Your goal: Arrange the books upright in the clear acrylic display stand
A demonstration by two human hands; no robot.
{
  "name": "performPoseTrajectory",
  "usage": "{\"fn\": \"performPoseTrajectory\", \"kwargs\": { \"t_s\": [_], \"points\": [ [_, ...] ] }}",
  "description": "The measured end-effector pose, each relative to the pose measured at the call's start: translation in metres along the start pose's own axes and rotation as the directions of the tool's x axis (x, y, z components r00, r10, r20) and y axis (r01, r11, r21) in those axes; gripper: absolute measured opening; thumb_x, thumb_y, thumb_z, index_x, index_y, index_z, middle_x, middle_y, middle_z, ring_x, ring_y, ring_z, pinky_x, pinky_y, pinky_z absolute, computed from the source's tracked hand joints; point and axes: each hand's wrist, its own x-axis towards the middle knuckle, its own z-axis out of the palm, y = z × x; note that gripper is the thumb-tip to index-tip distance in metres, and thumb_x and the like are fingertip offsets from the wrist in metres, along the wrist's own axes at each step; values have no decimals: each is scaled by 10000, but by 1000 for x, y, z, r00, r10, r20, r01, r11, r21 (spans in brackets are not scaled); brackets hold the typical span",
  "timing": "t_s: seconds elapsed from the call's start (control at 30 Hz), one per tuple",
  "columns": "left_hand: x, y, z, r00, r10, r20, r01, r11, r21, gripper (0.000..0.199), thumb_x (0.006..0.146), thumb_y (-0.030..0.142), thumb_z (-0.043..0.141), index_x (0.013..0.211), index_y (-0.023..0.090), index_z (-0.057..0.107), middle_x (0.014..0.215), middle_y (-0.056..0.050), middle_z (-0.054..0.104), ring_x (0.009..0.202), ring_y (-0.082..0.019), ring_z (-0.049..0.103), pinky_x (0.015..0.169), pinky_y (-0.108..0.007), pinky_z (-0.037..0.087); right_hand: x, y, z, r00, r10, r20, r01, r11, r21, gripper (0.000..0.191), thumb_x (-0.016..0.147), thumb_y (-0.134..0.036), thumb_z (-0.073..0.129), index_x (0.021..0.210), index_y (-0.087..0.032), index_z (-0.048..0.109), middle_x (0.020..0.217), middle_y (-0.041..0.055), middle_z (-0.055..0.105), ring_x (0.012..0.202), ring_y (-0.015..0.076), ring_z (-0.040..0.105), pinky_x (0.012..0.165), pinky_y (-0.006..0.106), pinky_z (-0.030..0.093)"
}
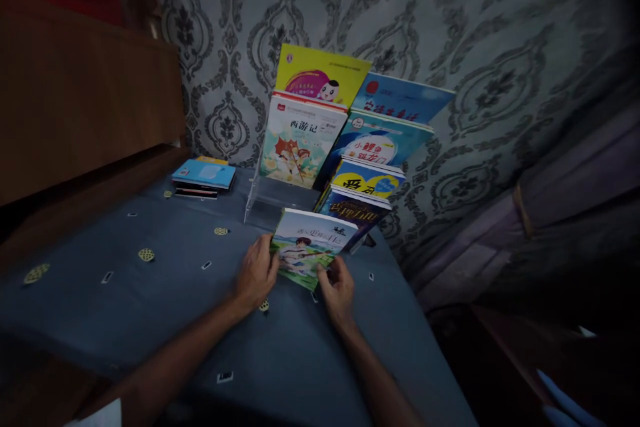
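Observation:
A book with a green and pale-blue cover [307,250] is tilted upright at the front of a clear stand [253,197]. My left hand [257,271] grips its left edge, and my right hand [337,287] holds its lower right corner. Behind it on the stand, a white-covered book [300,140] and a yellow book [323,73] lean on the left side. On the right side are a dark blue book [355,207], a blue and yellow book [370,177], a teal book [385,140] and a blue book [405,97]. The book hides the stand's lower front.
A small stack of books [205,175] lies at the table's back left. The blue tablecloth [175,300] has printed patches. A wooden cabinet [90,93] stands at left, a patterned wall [450,27] rises behind, and a tied curtain [500,213] hangs at right.

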Motion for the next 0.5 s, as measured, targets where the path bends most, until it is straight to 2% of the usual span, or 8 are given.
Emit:
{"fn": "performPoseTrajectory", "kwargs": {
  "t_s": [0.2,0.4,0.5],
  "points": [
    [5,-7,-9,996,66,-54,-62,996,67,209,964,207,420,1135,219,539,996,-80,636,960,-240,614,856,-364,486,-8,-6,-2,999,-36,9,37,997,-61,235,887,-445,629,923,-213,649,831,36,691,706,195,648,665,318,554],
    [3,-14,-18,994,53,-93,-52,999,4,186,940,172,431,1063,209,566,997,-75,652,978,-229,625,886,-370,499,-15,-12,-3,979,-159,126,169,983,-72,252,941,-379,570,1118,-256,701,1067,83,737,1007,262,684,918,428,554],
    [2,-15,-22,997,8,-80,-11,999,-37,187,920,182,450,1056,213,574,998,-68,661,970,-226,632,890,-372,513,-15,-19,-1,968,-184,168,198,977,-75,283,954,-385,539,1156,-271,701,1091,81,741,1055,272,675,965,455,536]
  ]
}}
